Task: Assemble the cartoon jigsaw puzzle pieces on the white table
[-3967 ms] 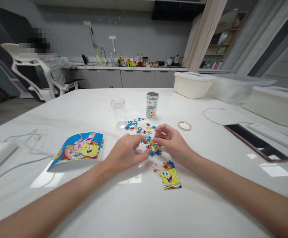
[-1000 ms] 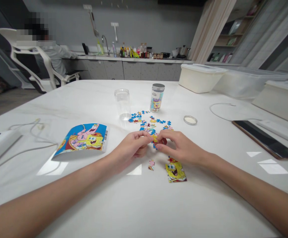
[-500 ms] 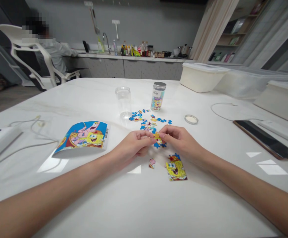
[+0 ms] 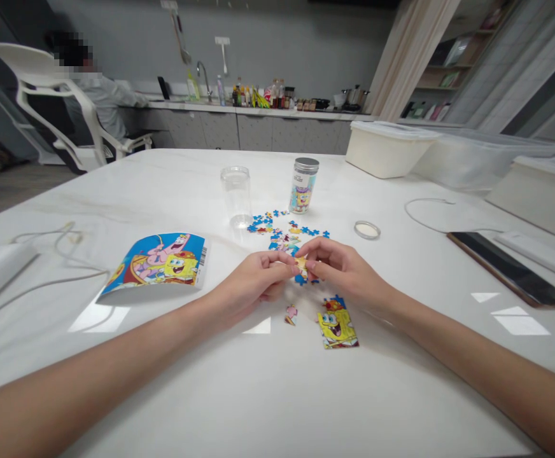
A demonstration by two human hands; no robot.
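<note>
My left hand (image 4: 253,283) and my right hand (image 4: 342,270) meet over the white table (image 4: 277,394), both pinching small yellow puzzle pieces (image 4: 301,263) between fingertips. Just beyond them lies a scatter of loose blue and yellow puzzle pieces (image 4: 284,230). A joined cartoon section of puzzle (image 4: 337,325) lies near my right wrist, with a single pink piece (image 4: 291,313) to its left. The printed reference picture (image 4: 160,261) lies left of my left hand.
An open clear tube (image 4: 236,196) and a lidded tube with a cartoon label (image 4: 303,185) stand behind the pieces; a round lid (image 4: 367,229) lies to the right. A dark tablet (image 4: 511,270), cables and white bins (image 4: 387,148) are at right. A person sits in a white chair (image 4: 43,95) far left.
Four seconds ago my hands were picking among the loose pieces; since then they have held pieces together between the fingertips. The view has shifted slightly.
</note>
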